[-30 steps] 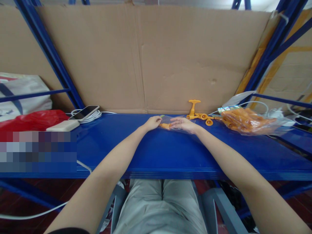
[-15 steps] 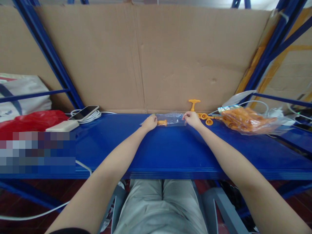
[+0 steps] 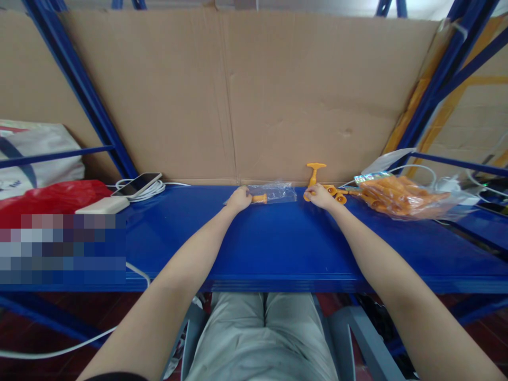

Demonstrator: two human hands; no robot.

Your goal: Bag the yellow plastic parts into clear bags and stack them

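My left hand (image 3: 240, 199) is closed on the left end of a clear plastic bag (image 3: 281, 193) lying on the blue shelf. Inside the bag, just right of those fingers, shows the flared end of an orange plastic piece (image 3: 260, 199); the rest of it is hidden by the hand. My right hand (image 3: 322, 197) has its fingers closed at the loose orange plastic pieces, seemingly on the round end of one. Behind it, a T-handled orange piece (image 3: 316, 170) points up toward the cardboard. More orange pieces with cup-like ends (image 3: 340, 199) lie just to its right.
A clear bag full of orange pieces (image 3: 400, 196) lies on the right of the blue shelf (image 3: 270, 243). At left are a phone (image 3: 137, 184) on a coiled white cable, a white block (image 3: 102, 205) and a red bag (image 3: 71, 193). Cardboard (image 3: 297, 95) closes the back.
My right hand has let go of the clear bag and moved right to the loose orange pieces. My left hand has drawn the bag slightly left, and the bag now lies stretched out.
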